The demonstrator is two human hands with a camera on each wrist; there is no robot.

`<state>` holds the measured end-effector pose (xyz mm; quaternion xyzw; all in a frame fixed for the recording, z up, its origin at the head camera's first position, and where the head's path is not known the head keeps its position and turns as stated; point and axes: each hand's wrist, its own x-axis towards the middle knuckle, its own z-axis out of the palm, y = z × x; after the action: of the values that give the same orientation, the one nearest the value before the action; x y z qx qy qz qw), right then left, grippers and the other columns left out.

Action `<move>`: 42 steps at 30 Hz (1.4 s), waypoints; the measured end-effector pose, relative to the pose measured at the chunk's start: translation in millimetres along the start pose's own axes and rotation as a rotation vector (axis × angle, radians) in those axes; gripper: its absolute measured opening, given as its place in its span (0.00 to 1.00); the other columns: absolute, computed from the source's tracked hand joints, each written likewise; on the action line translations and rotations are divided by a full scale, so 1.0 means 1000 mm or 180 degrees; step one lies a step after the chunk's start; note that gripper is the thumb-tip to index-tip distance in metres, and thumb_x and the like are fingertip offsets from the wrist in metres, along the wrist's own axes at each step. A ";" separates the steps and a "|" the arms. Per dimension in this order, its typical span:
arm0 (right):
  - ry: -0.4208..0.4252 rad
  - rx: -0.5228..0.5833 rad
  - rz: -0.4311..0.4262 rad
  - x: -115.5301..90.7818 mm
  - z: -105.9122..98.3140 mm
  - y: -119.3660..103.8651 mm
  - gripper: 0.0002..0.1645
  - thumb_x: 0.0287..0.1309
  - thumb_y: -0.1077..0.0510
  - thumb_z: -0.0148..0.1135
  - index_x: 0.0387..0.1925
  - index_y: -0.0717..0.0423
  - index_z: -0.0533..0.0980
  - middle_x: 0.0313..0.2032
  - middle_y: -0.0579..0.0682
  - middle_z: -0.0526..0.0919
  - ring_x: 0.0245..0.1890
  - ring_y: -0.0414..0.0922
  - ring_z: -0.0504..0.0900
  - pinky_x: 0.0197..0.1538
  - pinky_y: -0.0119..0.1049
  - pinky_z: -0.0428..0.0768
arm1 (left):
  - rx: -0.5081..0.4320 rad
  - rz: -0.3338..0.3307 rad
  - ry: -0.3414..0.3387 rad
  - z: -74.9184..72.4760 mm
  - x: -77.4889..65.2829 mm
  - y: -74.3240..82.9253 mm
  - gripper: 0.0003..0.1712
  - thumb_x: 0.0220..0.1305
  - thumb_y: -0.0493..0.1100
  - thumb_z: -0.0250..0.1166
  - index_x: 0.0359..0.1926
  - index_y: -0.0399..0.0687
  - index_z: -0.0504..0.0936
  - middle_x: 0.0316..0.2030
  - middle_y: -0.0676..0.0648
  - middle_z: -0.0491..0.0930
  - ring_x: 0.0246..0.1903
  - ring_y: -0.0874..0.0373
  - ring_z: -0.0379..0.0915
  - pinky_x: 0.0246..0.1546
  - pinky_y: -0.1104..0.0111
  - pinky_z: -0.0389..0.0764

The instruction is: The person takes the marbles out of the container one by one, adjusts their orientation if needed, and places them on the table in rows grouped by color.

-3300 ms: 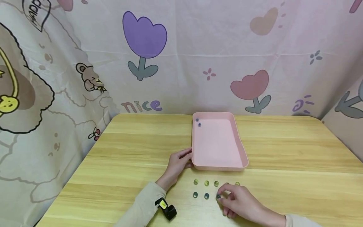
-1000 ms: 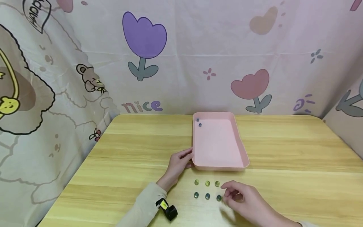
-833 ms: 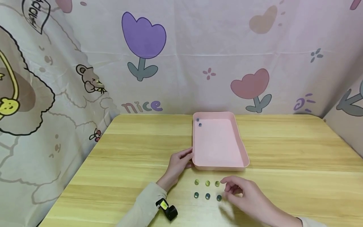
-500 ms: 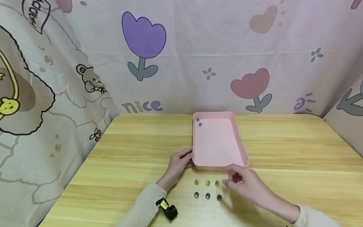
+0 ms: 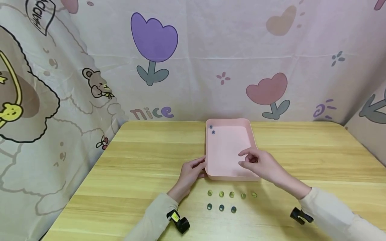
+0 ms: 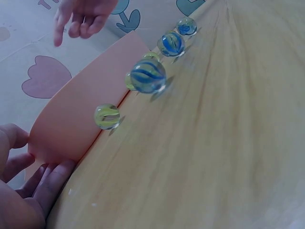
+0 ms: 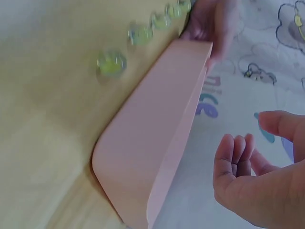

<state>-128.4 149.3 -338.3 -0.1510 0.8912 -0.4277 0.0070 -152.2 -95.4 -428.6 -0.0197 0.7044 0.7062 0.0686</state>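
My left hand (image 5: 190, 172) holds the front left corner of a shallow pink tray (image 5: 232, 178), with fingers on both sides of that corner in the left wrist view. My right hand (image 5: 260, 164) is raised over the tray's right front part, thumb and forefinger apart and nothing between them. Two blue marbles (image 5: 213, 132) sit in the tray's far left corner. In front of the tray, several clear marbles with yellow swirls (image 5: 231, 194) form a row on the table. Nearer to me lies a row of three blue-swirled marbles (image 5: 221, 208).
The wooden table (image 5: 144, 160) reaches back to a patterned cloth (image 5: 205, 40), which also hangs at both sides. A black wrist camera (image 5: 179, 222) is on the left sleeve and another black camera (image 5: 301, 216) by the right sleeve.
My right hand has let go of the rightmost blue marble, then risen and moved away over the tray, uncovering the right end of the yellow row. My left hand has stayed at the tray corner.
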 end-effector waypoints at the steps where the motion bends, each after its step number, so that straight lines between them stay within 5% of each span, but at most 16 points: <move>1: 0.0007 0.0006 0.0019 0.003 -0.001 0.001 0.15 0.56 0.61 0.66 0.44 0.65 0.78 0.24 0.46 0.74 0.26 0.43 0.71 0.29 0.30 0.71 | 0.0000 -0.0005 0.0001 0.000 0.000 0.000 0.21 0.67 0.40 0.61 0.60 0.40 0.77 0.57 0.38 0.76 0.37 0.57 0.80 0.39 0.67 0.84; 22: 0.0108 -0.0130 0.0367 0.070 -0.022 -0.002 0.18 0.60 0.57 0.62 0.47 0.66 0.76 0.32 0.53 0.77 0.33 0.47 0.73 0.36 0.36 0.73 | 0.0042 0.0003 -0.0024 -0.001 0.003 0.000 0.22 0.67 0.41 0.62 0.60 0.40 0.77 0.57 0.38 0.75 0.38 0.57 0.79 0.39 0.68 0.84; 42: 0.0446 -0.0136 0.0528 0.134 -0.005 0.003 0.16 0.64 0.57 0.56 0.45 0.66 0.75 0.45 0.62 0.80 0.44 0.54 0.77 0.45 0.44 0.78 | 0.0021 -0.0019 -0.0034 -0.001 0.002 -0.001 0.22 0.67 0.41 0.61 0.61 0.39 0.76 0.58 0.37 0.75 0.38 0.57 0.79 0.39 0.68 0.84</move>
<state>-258.0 117.6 -321.7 -0.0465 0.9078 -0.4161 -0.0232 -154.3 -96.6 -429.6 -0.0178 0.7063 0.7038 0.0745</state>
